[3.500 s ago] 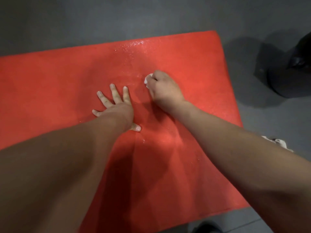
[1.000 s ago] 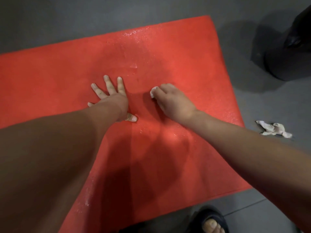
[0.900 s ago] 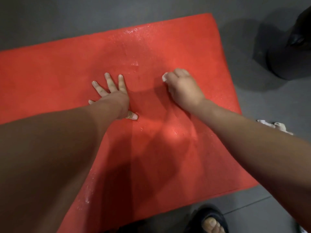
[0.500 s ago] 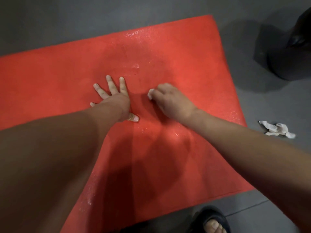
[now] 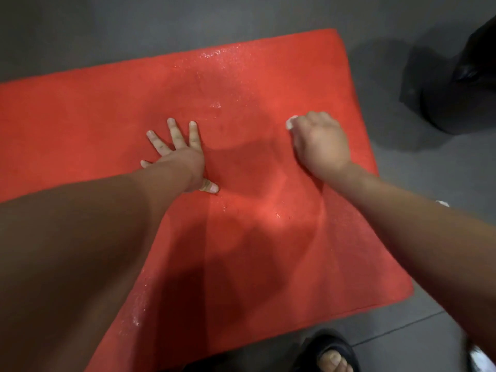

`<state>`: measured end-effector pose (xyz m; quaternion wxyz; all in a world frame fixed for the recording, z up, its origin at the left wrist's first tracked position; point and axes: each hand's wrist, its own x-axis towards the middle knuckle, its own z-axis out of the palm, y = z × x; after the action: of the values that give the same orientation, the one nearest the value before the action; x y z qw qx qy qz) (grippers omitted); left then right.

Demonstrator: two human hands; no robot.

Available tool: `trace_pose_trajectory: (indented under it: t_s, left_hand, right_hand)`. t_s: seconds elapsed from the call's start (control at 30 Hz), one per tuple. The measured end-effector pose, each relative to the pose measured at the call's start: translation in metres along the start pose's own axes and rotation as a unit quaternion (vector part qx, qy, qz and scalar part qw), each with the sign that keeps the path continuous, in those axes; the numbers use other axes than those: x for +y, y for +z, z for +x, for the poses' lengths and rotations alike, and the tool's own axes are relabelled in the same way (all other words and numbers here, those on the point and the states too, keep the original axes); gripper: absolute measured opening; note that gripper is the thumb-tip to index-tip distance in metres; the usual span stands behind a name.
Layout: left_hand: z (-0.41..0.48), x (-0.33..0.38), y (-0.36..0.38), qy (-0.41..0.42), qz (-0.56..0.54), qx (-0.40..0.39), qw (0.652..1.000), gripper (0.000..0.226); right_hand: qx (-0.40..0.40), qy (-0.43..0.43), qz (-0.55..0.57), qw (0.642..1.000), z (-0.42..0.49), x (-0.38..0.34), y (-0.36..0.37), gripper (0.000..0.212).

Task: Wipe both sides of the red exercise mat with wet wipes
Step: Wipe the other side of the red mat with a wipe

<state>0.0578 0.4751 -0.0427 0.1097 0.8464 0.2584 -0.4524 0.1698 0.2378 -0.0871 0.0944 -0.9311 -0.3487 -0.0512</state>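
Lying flat on the grey floor [image 5: 107, 30], the red exercise mat [image 5: 80, 116] fills most of the view. Its long axis goes from left to right. The left part leaves the picture, while the short right end with both of its corners is in view. Wet spots shine along the far long edge and near the middle.

The left hand [image 5: 178, 154] rests flat on the mat near its middle, with the fingers straight and spread. It holds nothing and seems to pin the mat down. The right hand [image 5: 320, 142] is closer to the short right end, well apart from the left one. Its fingers are curled round a white wet wipe [image 5: 290, 122], of which only a small piece shows past the knuckles, and it presses the wipe on the surface.

I judge the mat to be light, soft foam with a rough grain. It should bend easily and not break. Under the wiping it may slide on the floor, so one flat hand on it is useful. Where it is wet, it can be a little slippery. For turning it to the other side, the short right end or one of its corners looks the best place to take hold.

A foot in a black sandal [image 5: 332, 355] stands on the floor just beside the near long edge, and a dark object [image 5: 461, 84] stands beyond the right end.
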Motion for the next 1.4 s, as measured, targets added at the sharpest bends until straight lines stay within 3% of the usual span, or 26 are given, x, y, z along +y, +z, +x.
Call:
trace_pose_trajectory:
  t_s: [0.07,0.13,0.27,0.37,0.43,0.53,0.6,0.63,0.7,0.77,0.8,0.87,0.97,1.03,1.13,1.23,1.33,1.4]
  left_hand:
    - [0.0,0.001,0.0,0.003,0.003,0.004,1.0,0.15]
    - [0.0,0.001,0.0,0.001,0.004,0.008,1.0,0.15]
    - [0.003,-0.001,0.003,0.002,0.011,0.019,1.0,0.152]
    - [0.005,-0.002,0.005,0.003,0.011,0.024,1.0,0.152]
    - [0.005,-0.002,0.006,0.001,0.01,0.028,1.0,0.152]
    - [0.007,-0.002,0.007,-0.002,0.009,0.036,0.999,0.152]
    - [0.008,-0.004,0.008,-0.002,0.009,0.039,0.999,0.153]
    - [0.009,-0.005,0.008,-0.002,0.01,0.04,0.999,0.153]
    - [0.009,-0.006,0.009,-0.002,0.01,0.042,0.999,0.153]
    - [0.011,-0.006,0.011,0.001,0.006,0.045,0.999,0.154]
    - [0.011,-0.006,0.011,0.003,0.001,0.049,0.999,0.154]
    - [0.008,-0.008,0.013,0.004,-0.015,0.06,0.998,0.153]
    - [-0.003,-0.011,0.015,0.003,-0.042,0.086,0.995,0.15]
    - [-0.012,-0.012,0.021,-0.005,-0.051,0.11,0.993,0.146]
    - [-0.025,-0.009,0.038,-0.004,-0.083,0.143,0.986,0.124]
    - [-0.037,-0.007,0.062,0.036,-0.087,0.123,0.988,0.106]
    - [-0.051,-0.02,0.085,0.056,-0.041,0.041,0.997,0.134]
    - [-0.059,-0.026,0.098,0.057,-0.016,0.007,0.998,0.148]
  right_hand:
    - [0.007,0.092,-0.023,0.995,0.001,0.011,-0.004,0.02]
    - [-0.004,0.11,0.011,0.994,-0.008,-0.009,-0.002,0.019]
    - [-0.035,-0.068,0.123,0.989,-0.046,-0.073,0.009,0.015]
    - [-0.063,-0.187,0.07,0.978,-0.05,-0.058,0.003,0.012]
    - [-0.04,-0.125,0.009,0.991,-0.038,-0.029,-0.001,0.014]
    - [0.006,0.065,-0.037,0.997,-0.03,-0.008,-0.008,0.018]
    - [0.001,0.09,-0.009,0.996,-0.039,-0.032,-0.006,0.016]
    - [-0.013,0.06,0.026,0.998,-0.047,-0.05,-0.004,0.012]
    - [-0.059,-0.077,0.087,0.992,-0.069,-0.076,0.001,0.013]
    - [-0.1,-0.186,0.081,0.974,-0.081,-0.074,-0.002,0.014]
    - [-0.098,-0.195,0.061,0.974,-0.08,-0.064,-0.005,0.014]
    - [-0.068,-0.128,0.001,0.989,-0.071,-0.038,-0.007,0.014]
    - [-0.018,0.061,-0.055,0.996,-0.062,-0.012,-0.014,0.018]
    - [-0.009,0.109,-0.051,0.993,-0.068,-0.026,-0.013,0.016]
    - [-0.047,0.025,0.052,0.997,-0.09,-0.067,-0.007,0.014]
    - [-0.097,-0.082,0.133,0.983,-0.113,-0.085,-0.008,0.018]
    - [-0.107,-0.078,0.117,0.984,-0.111,-0.063,-0.011,0.02]
    - [-0.078,-0.001,0.097,0.992,-0.107,-0.042,-0.013,0.022]
